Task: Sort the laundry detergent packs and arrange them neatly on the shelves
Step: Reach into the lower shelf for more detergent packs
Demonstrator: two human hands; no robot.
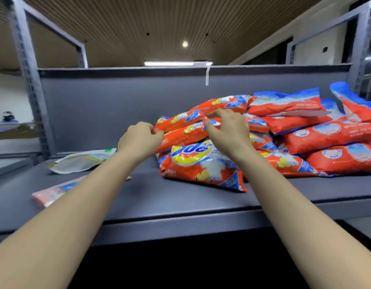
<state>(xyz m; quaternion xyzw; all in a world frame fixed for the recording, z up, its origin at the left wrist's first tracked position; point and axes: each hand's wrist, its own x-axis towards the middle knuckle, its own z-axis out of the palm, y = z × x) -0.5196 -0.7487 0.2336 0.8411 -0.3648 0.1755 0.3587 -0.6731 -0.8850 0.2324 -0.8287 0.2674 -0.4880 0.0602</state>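
Orange detergent packs (203,163) with a yellow-and-blue logo lie heaped on the grey shelf (180,201), the front one flat and face up; to their right, red packs with blue tops (330,136) are stacked overlapping. At the shelf's left lie a pale white-green pouch (82,160) and a pink pack (53,192), flat and apart from the heap.

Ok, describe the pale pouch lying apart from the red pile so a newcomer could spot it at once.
Start at the grey shelf and find the heap of red detergent packs on its right side. Look left, past the left hand, to the pale pouch lying flat by the upright post. It alone is whitish-cream with a green corner, not red or pink.
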